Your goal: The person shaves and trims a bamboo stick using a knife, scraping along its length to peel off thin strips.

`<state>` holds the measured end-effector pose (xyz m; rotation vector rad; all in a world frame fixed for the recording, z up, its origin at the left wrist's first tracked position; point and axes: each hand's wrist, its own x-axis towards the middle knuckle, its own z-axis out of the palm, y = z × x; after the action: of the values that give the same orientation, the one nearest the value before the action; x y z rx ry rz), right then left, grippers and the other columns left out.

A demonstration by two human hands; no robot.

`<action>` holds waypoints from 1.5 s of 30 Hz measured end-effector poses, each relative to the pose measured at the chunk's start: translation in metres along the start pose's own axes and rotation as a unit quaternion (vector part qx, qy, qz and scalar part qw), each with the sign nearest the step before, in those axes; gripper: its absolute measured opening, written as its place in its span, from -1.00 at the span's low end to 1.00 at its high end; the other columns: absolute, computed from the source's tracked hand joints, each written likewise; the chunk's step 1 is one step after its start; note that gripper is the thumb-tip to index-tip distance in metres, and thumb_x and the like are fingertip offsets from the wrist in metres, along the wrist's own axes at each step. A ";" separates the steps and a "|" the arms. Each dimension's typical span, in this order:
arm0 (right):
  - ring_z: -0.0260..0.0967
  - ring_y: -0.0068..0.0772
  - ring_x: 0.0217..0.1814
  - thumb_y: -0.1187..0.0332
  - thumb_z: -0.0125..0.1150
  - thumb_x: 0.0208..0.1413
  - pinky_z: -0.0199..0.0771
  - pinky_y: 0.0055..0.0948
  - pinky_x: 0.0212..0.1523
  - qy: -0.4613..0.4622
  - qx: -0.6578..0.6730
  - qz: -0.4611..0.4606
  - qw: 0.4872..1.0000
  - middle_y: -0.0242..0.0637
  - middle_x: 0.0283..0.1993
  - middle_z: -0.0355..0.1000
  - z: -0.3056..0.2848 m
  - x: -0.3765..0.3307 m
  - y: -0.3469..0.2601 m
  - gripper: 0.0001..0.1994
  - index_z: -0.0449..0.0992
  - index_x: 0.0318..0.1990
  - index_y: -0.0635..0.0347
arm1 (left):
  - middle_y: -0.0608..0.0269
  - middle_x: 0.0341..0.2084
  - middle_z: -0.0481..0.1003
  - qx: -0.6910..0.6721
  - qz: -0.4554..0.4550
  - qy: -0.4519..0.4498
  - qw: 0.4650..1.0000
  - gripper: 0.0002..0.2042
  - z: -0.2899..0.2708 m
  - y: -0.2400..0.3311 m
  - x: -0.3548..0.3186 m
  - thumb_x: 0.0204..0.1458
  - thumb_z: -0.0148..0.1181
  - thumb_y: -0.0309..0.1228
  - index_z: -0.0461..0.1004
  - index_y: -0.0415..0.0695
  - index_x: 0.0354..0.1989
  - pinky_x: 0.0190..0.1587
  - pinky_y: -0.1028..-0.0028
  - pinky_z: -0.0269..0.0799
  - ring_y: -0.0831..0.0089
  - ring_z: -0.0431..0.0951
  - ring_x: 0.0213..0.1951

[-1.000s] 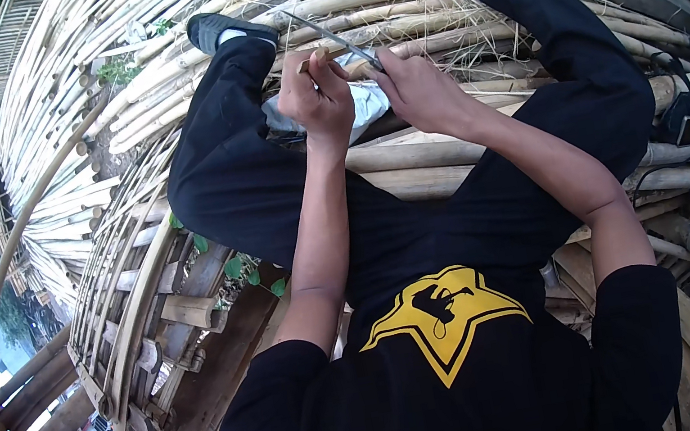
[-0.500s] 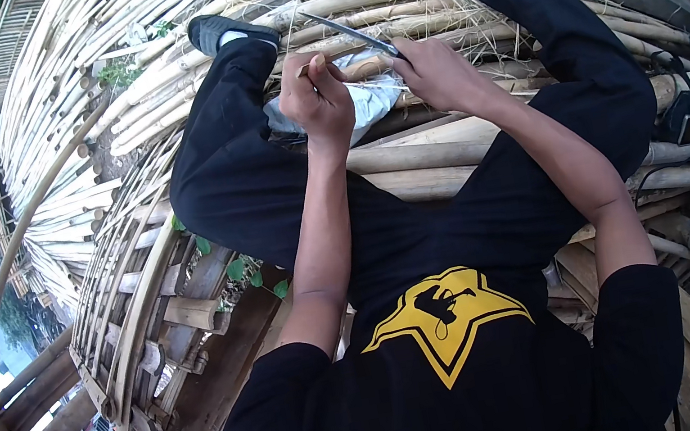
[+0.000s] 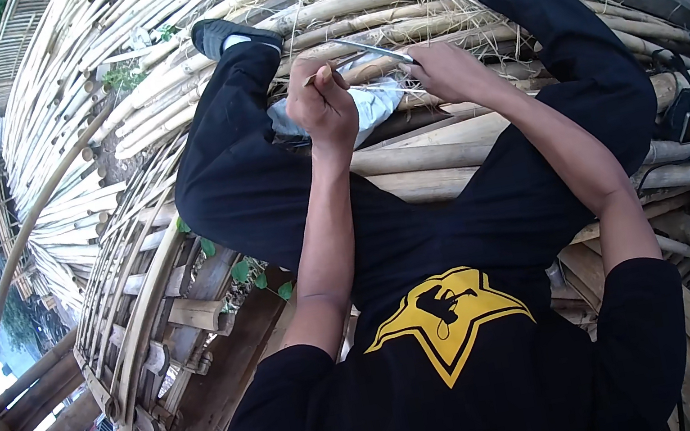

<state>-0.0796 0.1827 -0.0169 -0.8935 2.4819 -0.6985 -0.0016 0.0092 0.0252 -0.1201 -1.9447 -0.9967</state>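
Observation:
I sit on a stack of bamboo poles (image 3: 412, 177) with my legs in black trousers stretched out ahead. My left hand (image 3: 324, 102) is closed around a thin bamboo sliver (image 3: 311, 80). My right hand (image 3: 447, 70) grips the handle of a knife whose grey blade (image 3: 367, 49) points left, above the left hand. A crumpled white cloth or bag (image 3: 372, 106) lies between my knees, just under both hands.
Long pale bamboo poles (image 3: 71, 106) fan out to the left and ahead, with dry straw over them. A woven bamboo frame (image 3: 139, 295) lies at lower left on wooden beams. A small black device with a cable (image 3: 689, 117) rests on the poles at right.
My right hand has drawn the knife upward and to the left, so the blade now lies above the left hand. The left hand has shifted slightly up with the sliver.

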 end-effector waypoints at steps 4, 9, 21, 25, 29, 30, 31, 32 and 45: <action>0.35 0.14 -0.30 0.23 -0.07 0.20 0.29 -0.03 -0.25 -0.022 0.089 -0.050 0.994 0.05 -0.41 0.38 -0.029 -0.012 -0.039 -0.74 0.33 -0.32 0.29 | 0.28 -0.70 0.25 0.018 -0.033 -0.002 0.999 -0.66 -0.003 0.000 0.006 0.27 -0.21 -0.28 0.24 -0.25 -0.50 -0.70 0.63 0.18 0.59 0.32 -0.74; 0.41 0.10 -0.27 0.19 -0.08 0.18 0.38 -0.03 -0.22 -0.053 0.013 -0.015 0.998 0.05 -0.40 0.45 -0.033 0.002 -0.028 -0.73 0.41 -0.24 0.23 | 0.28 -0.70 0.25 -0.020 -0.027 -0.007 0.999 -0.67 -0.006 0.000 -0.002 0.27 -0.22 -0.29 0.24 -0.24 -0.50 -0.70 0.61 0.18 0.59 0.31 -0.74; 0.35 0.17 -0.36 0.21 -0.07 0.21 0.30 0.02 -0.29 -0.003 0.074 -0.070 0.995 0.06 -0.47 0.39 -0.023 -0.010 -0.034 -0.73 0.35 -0.27 0.28 | 0.28 -0.68 0.26 0.022 -0.046 -0.013 0.999 -0.64 -0.007 0.003 0.005 0.28 -0.24 -0.22 0.23 -0.24 -0.48 -0.69 0.63 0.18 0.60 0.31 -0.75; 0.37 0.14 -0.38 0.18 -0.03 0.19 0.32 0.01 -0.29 -0.053 -0.007 -0.034 0.998 0.01 -0.52 0.40 -0.024 0.005 -0.012 -0.71 0.38 -0.31 0.27 | 0.28 -0.68 0.25 0.002 0.002 -0.008 1.000 -0.64 -0.004 0.002 -0.002 0.28 -0.24 -0.23 0.22 -0.23 -0.49 -0.69 0.63 0.17 0.59 0.31 -0.74; 0.43 0.12 -0.28 0.20 -0.01 0.14 0.39 -0.01 -0.23 -0.013 -0.061 -0.012 0.998 0.04 -0.42 0.45 -0.030 -0.001 -0.031 -0.73 0.42 -0.31 0.26 | 0.28 -0.66 0.25 0.016 -0.063 -0.002 0.998 -0.65 -0.007 -0.001 0.003 0.28 -0.25 -0.23 0.22 -0.23 -0.49 -0.69 0.63 0.16 0.60 0.29 -0.74; 0.43 0.11 -0.29 0.21 -0.01 0.14 0.40 -0.02 -0.24 -0.001 -0.020 -0.026 0.999 0.03 -0.43 0.46 -0.028 -0.008 -0.036 -0.74 0.42 -0.30 0.26 | 0.28 -0.66 0.25 0.015 -0.063 -0.003 0.998 -0.65 -0.007 -0.001 0.003 0.28 -0.25 -0.23 0.22 -0.23 -0.49 -0.69 0.63 0.16 0.60 0.29 -0.74; 0.44 0.11 -0.30 0.23 -0.01 0.14 0.41 -0.03 -0.24 0.011 0.021 -0.040 0.999 0.02 -0.44 0.46 -0.026 -0.012 -0.037 -0.75 0.42 -0.30 0.27 | 0.28 -0.65 0.25 0.017 -0.055 -0.005 0.998 -0.65 -0.007 -0.001 0.001 0.28 -0.24 -0.24 0.22 -0.23 -0.49 -0.69 0.62 0.15 0.61 0.29 -0.74; 0.44 0.11 -0.30 0.23 -0.01 0.14 0.41 -0.03 -0.24 0.010 0.021 -0.039 0.999 0.02 -0.44 0.46 -0.025 -0.011 -0.035 -0.75 0.42 -0.30 0.27 | 0.28 -0.65 0.25 0.019 -0.046 -0.007 0.999 -0.65 -0.006 -0.001 0.000 0.28 -0.24 -0.24 0.22 -0.23 -0.49 -0.69 0.62 0.15 0.61 0.28 -0.74; 0.42 0.17 -0.35 0.21 -0.02 0.16 0.41 0.00 -0.27 -0.019 -0.089 -0.019 0.996 0.10 -0.46 0.43 0.004 0.010 0.011 -0.70 0.41 -0.31 0.34 | 0.24 -0.65 0.33 0.032 -0.065 -0.102 0.992 -0.75 0.003 -0.012 -0.015 0.26 -0.14 -0.38 0.29 -0.24 -0.45 -0.60 0.57 0.26 0.57 0.35 -0.66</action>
<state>-0.0893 0.1823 -0.0287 -1.0115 2.5278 -0.4723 0.0000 0.0076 0.0058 -0.0605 -2.1918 -1.0377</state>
